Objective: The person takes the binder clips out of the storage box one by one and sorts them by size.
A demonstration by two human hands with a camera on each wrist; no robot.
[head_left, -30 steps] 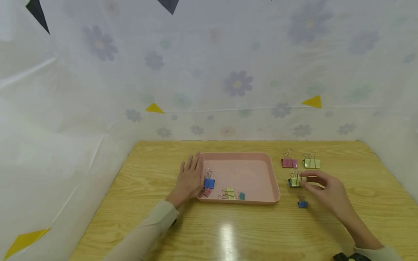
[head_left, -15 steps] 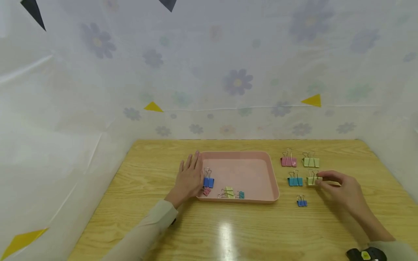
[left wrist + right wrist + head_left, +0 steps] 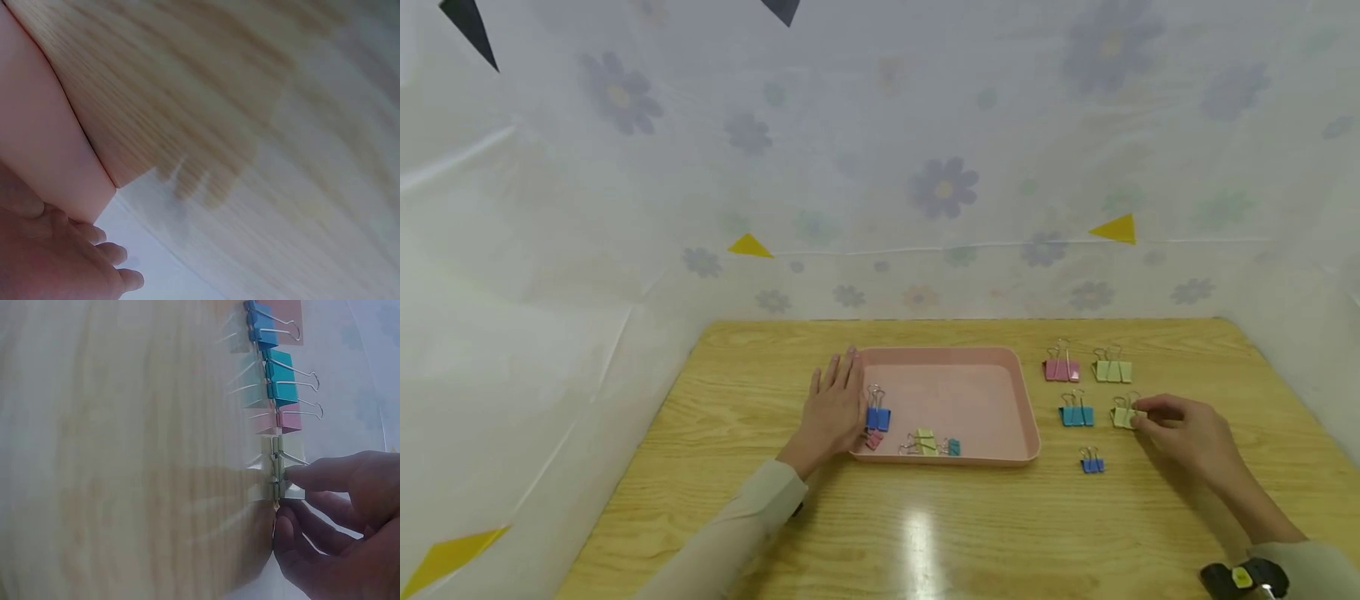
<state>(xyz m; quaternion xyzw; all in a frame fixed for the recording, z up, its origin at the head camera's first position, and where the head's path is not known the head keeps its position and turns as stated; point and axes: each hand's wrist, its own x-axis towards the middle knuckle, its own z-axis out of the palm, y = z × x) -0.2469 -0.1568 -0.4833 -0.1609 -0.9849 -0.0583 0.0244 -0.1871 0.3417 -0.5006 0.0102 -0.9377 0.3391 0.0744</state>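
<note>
In the head view my left hand lies along the left side of a pink tray, fingers straight. The left wrist view has its fingertips against the tray's outer wall. My right hand pinches the right end of a light green binder clip between thumb and forefinger. That clip stands on the wooden table beside a teal binder clip. Behind these two are a pink binder clip and another light green one. A small blue binder clip sits nearest the front.
Inside the tray, along its left and front sides, lie a blue clip, a small pink clip, a light green clip and a small teal clip. A flowered sheet hangs behind the table.
My right hand has carried the light green clip rightward from in front of the teal clip to a spot beside it, then slightly farther right. My left hand has stayed at the tray.
</note>
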